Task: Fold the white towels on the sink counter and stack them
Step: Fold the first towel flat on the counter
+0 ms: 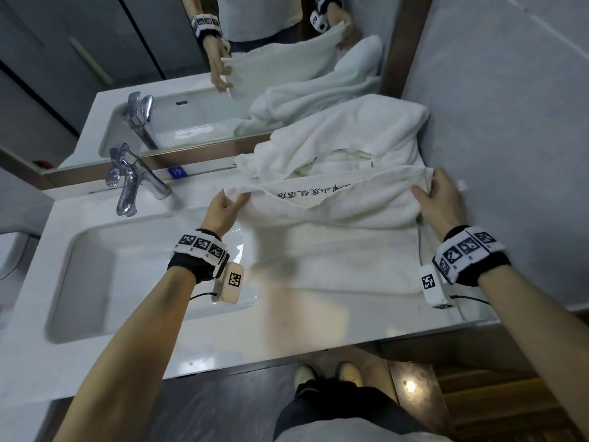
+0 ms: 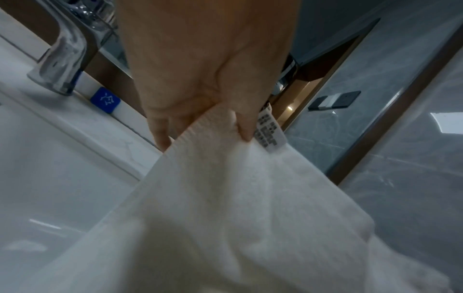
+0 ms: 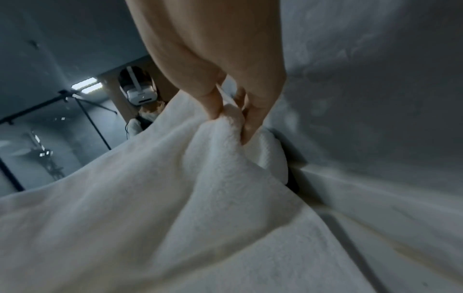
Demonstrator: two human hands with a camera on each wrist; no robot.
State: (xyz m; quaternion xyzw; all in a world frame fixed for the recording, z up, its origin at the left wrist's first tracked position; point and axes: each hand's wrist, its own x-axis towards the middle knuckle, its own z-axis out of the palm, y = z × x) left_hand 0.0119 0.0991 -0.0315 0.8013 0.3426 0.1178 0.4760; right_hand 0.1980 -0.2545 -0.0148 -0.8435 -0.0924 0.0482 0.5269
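Observation:
A white towel with dark embroidered lettering is stretched between my hands above the counter, right of the basin. My left hand pinches its far left corner; in the left wrist view the thumb and fingers clamp the hem beside a care label. My right hand grips the far right corner, fingers bunched into the towel. Its near part lies flat on the counter. Behind it, a heap of crumpled white towels sits against the mirror.
The sink basin lies to the left with a chrome tap behind it. A mirror runs along the back and a grey wall closes the right side. A blue tag sits on the ledge.

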